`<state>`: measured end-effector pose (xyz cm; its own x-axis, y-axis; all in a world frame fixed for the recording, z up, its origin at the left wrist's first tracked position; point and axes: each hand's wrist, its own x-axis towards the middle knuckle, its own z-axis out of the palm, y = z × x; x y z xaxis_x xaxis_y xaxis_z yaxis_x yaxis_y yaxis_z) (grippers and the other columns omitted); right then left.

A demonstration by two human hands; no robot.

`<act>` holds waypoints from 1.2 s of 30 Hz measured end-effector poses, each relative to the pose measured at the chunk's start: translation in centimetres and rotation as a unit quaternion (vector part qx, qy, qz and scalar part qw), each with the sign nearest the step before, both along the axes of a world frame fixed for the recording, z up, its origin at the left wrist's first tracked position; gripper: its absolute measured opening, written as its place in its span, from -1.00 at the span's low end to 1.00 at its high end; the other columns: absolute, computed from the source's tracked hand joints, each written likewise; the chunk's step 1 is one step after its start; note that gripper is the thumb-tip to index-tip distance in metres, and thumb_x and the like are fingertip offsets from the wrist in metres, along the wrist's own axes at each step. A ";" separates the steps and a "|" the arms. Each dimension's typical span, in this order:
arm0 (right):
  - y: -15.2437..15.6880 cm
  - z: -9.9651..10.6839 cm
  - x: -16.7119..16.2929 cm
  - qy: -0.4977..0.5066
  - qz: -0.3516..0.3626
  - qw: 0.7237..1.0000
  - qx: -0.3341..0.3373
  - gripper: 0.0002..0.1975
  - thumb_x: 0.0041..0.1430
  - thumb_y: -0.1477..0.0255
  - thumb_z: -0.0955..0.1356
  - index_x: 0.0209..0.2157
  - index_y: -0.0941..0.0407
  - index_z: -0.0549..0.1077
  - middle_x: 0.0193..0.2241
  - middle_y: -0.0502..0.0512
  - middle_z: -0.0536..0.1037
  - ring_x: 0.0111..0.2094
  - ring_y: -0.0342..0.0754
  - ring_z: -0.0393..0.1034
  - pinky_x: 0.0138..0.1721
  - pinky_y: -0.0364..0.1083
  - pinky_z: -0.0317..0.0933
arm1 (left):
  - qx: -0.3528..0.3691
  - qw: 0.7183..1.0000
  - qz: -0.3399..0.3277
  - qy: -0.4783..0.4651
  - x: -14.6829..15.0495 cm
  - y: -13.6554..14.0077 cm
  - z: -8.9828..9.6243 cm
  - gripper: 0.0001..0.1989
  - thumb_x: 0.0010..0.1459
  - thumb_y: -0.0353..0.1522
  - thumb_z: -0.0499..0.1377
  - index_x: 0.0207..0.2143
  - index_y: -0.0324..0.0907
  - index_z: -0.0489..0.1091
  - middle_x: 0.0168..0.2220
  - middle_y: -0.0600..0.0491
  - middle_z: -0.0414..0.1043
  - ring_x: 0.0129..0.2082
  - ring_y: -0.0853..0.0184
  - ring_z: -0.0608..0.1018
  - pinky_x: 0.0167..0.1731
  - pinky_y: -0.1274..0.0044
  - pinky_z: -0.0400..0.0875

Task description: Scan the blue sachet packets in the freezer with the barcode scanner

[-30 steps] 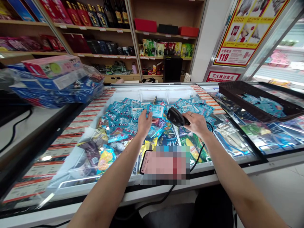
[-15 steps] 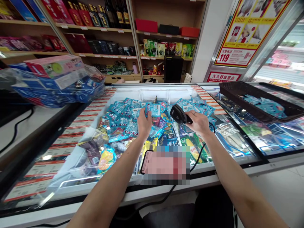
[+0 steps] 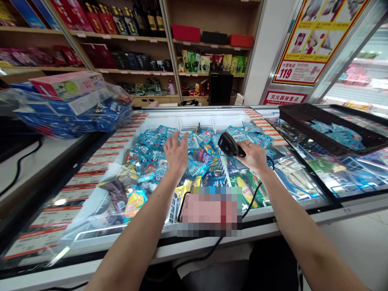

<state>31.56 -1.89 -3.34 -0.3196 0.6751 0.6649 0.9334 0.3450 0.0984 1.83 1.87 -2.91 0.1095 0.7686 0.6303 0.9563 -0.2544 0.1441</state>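
Observation:
My left hand point(image 3: 176, 154) is over the pile of light-blue packets point(image 3: 153, 139) on the freezer, with its fingers apart and nothing held between them. One blue packet point(image 3: 194, 141) lies just right of its thumb. A black barcode scanner point(image 3: 228, 145) is in my right hand point(image 3: 253, 155), fingers wrapped around its handle, its head pointing left over the packets. From it a black cable point(image 3: 257, 190) runs down past the freezer's front edge. In front of me a phone point(image 3: 185, 200) lies at that edge, mostly blurred out by large squares.
A brown basket point(image 3: 295, 121) with blue packets rests on the right. Plastic-wrapped boxes point(image 3: 69, 105) are stacked at the left. Colourful bags of frozen food point(image 3: 135, 202) show inside the freezer. Shelves point(image 3: 121, 36) with bottles and boxes line the back wall.
My left hand has let go of the blue packet it held up and has moved slightly left, its fingers spreading. The right hand and scanner stay nearly still.

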 end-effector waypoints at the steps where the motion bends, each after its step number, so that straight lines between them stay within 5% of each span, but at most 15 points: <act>1: 0.0 0.0 0.0 0.002 -0.002 1.000 -0.001 -0.71 0.21 0.29 0.29 -0.07 0.07 0.44 -0.27 0.07 0.54 -0.31 -0.04 0.40 -0.34 -0.12 0.09 | -0.008 0.998 -0.047 0.041 0.2 0.0 -0.1 -0.57 0.24 -0.34 -0.01 0.15 0.01 0.25 0.22 -0.07 0.19 0.18 -0.01 0.25 0.06 0.13 0.17; 5: 0.0 -0.1 0.1 0.012 -0.019 1.000 -0.011 -0.71 0.22 0.29 0.28 -0.06 0.07 0.44 -0.25 0.09 0.53 -0.29 -0.02 0.40 -0.34 -0.11 0.09 | -0.043 0.973 -0.177 0.141 0.8 0.5 -0.8 -0.68 0.27 -0.34 -0.06 -0.07 -0.01 0.45 0.02 0.03 0.44 0.05 0.18 0.39 0.09 0.21 0.14; 12: 0.2 -0.1 0.5 0.039 -0.090 0.995 -0.018 -0.70 0.17 0.26 0.31 -0.09 0.06 0.44 -0.26 0.10 0.53 -0.30 0.00 0.39 -0.39 -0.11 0.05 | -0.022 0.985 -0.099 0.136 0.5 0.7 -1.1 -0.65 0.28 -0.27 -0.08 -0.19 -0.16 0.48 -0.02 -0.09 0.45 0.03 0.12 0.40 0.05 0.21 0.18; 16: 0.3 -0.1 0.8 0.050 -0.113 0.992 -0.016 -0.69 0.16 0.24 0.32 -0.09 0.06 0.44 -0.25 0.10 0.52 -0.29 0.01 0.38 -0.41 -0.11 0.03 | -0.023 0.982 -0.113 0.150 0.9 0.7 -0.9 -0.63 0.29 -0.30 -0.11 -0.07 -0.17 0.44 0.04 -0.10 0.42 0.07 0.13 0.39 0.13 0.21 0.12; 22: 0.3 0.0 0.6 0.046 -0.112 0.992 -0.032 -0.69 0.15 0.26 0.32 -0.08 0.06 0.43 -0.24 0.11 0.51 -0.28 0.02 0.38 -0.37 -0.10 0.06 | -0.083 0.959 -0.223 0.156 2.9 1.1 -0.9 -0.56 0.33 -0.28 -0.20 0.16 -0.07 0.26 0.17 0.03 0.32 0.20 0.27 0.31 0.22 0.28 0.04; 29: 0.3 0.2 0.5 0.045 -0.112 0.992 -0.043 -0.70 0.14 0.27 0.33 -0.09 0.05 0.43 -0.23 0.10 0.51 -0.27 0.01 0.38 -0.36 -0.10 0.07 | -0.139 0.944 -0.251 0.163 4.9 2.7 -1.6 -0.49 0.33 -0.17 -0.25 0.26 -0.04 0.10 0.31 0.10 0.08 0.30 0.29 0.15 0.25 0.31 -0.03; 36: 0.4 0.2 0.6 0.048 -0.100 0.993 -0.034 -0.69 0.17 0.26 0.31 -0.08 0.07 0.43 -0.23 0.13 0.52 -0.26 0.02 0.38 -0.36 -0.10 0.08 | -0.076 0.964 -0.213 0.141 4.8 2.0 -0.8 -0.54 0.32 -0.15 -0.20 -0.09 -0.09 0.43 -0.07 -0.01 0.49 0.00 0.20 0.44 0.07 0.27 0.17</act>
<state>32.15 -1.48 -3.11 -0.1113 0.7635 0.6362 0.9880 0.1537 -0.0117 6.68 3.88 -3.67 0.5865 0.6965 0.4134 0.7760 -0.6294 -0.0403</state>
